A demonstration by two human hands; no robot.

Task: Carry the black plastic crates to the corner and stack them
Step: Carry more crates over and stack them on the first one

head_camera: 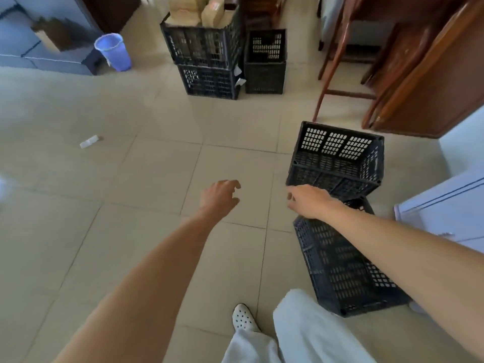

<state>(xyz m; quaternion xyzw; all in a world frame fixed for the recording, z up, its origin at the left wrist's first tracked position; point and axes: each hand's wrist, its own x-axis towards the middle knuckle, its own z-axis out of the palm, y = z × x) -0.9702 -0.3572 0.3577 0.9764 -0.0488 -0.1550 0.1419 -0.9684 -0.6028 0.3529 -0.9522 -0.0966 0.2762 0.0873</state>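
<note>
Two empty black plastic crates lie on the tiled floor at the right: a far crate [337, 158] tipped with its opening toward me, and a near crate [345, 268] just below my right forearm. My right hand [309, 200] hovers at the far crate's near left corner, fingers loosely spread, holding nothing. My left hand [222, 195] reaches forward over bare floor, fingers curled apart, empty. At the back stand two stacked crates [207, 61], the upper one filled with cardboard boxes, and beside them a smaller stack of crates [265, 64].
A purple waste bin [113, 51] stands at the back left beside a blue sofa [31, 48]. Wooden chair legs and a wooden table [408, 74] crowd the back right. A white cabinet [445, 205] is at the right. A small white scrap [89, 141] lies on the floor.
</note>
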